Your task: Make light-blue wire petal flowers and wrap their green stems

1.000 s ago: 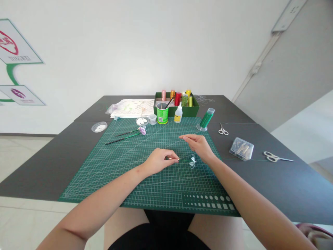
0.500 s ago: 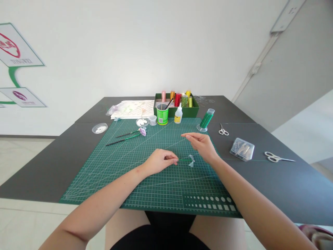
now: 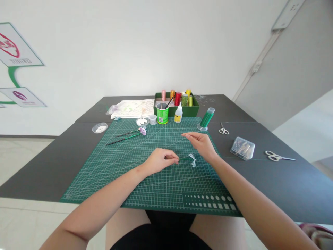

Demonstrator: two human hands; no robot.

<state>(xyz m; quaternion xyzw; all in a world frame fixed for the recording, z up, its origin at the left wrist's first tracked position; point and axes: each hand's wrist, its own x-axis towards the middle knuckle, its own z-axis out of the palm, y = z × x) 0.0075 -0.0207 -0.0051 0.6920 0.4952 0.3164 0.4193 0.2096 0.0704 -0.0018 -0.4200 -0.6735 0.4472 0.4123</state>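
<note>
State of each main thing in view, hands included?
Left hand: pinching the pale flower by its stem
Pale flower: held
Right hand: pinched; anything held unclear
Large scissors: shut
Small scissors: lying flat
Clear plastic box: shut
Green thread spool: standing on base
Squeeze bottle: upright
Green can: open, upright
Dark green box: open

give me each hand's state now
Left hand: closed, holding the green stem of a pale flower.
Right hand: closed in a pinch; contents cannot be told.
</note>
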